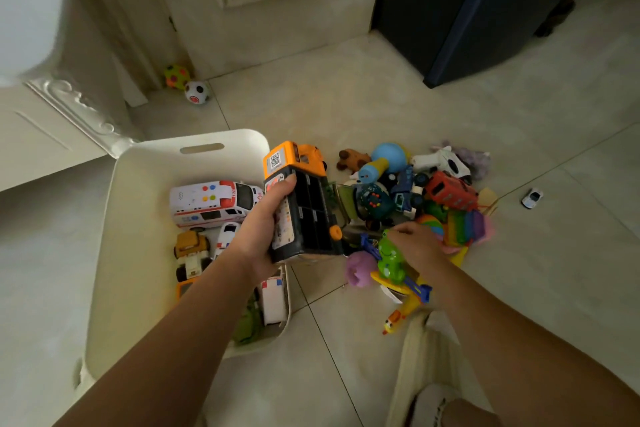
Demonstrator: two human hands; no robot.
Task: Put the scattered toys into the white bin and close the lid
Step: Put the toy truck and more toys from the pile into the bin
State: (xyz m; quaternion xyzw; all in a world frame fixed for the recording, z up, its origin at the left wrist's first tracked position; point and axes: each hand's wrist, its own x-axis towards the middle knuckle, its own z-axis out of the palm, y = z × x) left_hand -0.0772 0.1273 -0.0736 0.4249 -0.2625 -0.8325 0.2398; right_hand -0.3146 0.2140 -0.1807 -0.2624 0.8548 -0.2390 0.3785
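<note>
Head view, centre: our left hand (273, 218) grips the orange truck (306, 198), long axis up-frame, at the right rim of the white bin (138, 218), whose opening lies leftward. Right of centre, our right hand (415, 241) lies on the green frog (389, 258) — we cannot tell its hold.

Pale tiled floor (381, 107), crossed by dark grout lines. Carries the white bin (131, 218) at left, its top open. Bears a heap of toys (450, 192) just right of the bin, a brown toy animal (353, 159) at the far edge, a yellow rubber chicken (401, 314) at the near. Holds a small white car (532, 198) apart at right, and a spotted ball (177, 77) beside a black-and-white ball (196, 92) at the back.
</note>
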